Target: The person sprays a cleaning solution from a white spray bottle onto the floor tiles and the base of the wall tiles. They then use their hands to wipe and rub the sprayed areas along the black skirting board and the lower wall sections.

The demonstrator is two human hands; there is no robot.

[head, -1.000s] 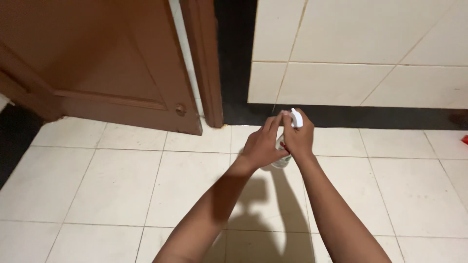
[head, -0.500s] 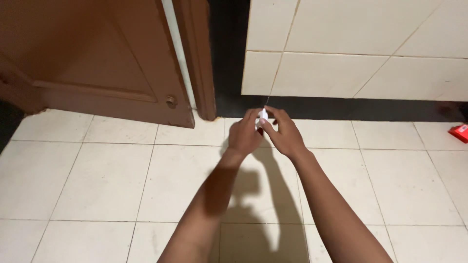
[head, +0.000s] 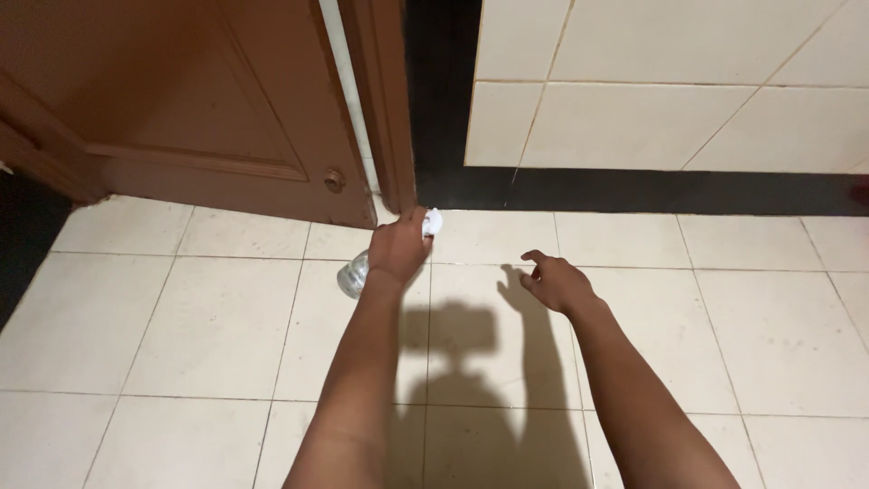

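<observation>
My left hand (head: 398,246) grips a clear bottle (head: 353,274) with a white top (head: 432,221), held tilted above the floor near the foot of the brown door frame (head: 385,100). The bottle's body sticks out to the left below my wrist. My right hand (head: 554,282) hangs free to the right of it, fingers spread, holding nothing, over the cream floor tiles (head: 634,299).
A brown wooden door (head: 181,100) with a small round knob (head: 335,179) stands open at the upper left. A white tiled wall (head: 670,81) with a black base strip (head: 652,192) runs along the back right. A dark gap lies beside the frame.
Both hands were together on the bottle's top. Now my right hand has let go and moved right, while my left hand carries the bottle left toward the door frame.
</observation>
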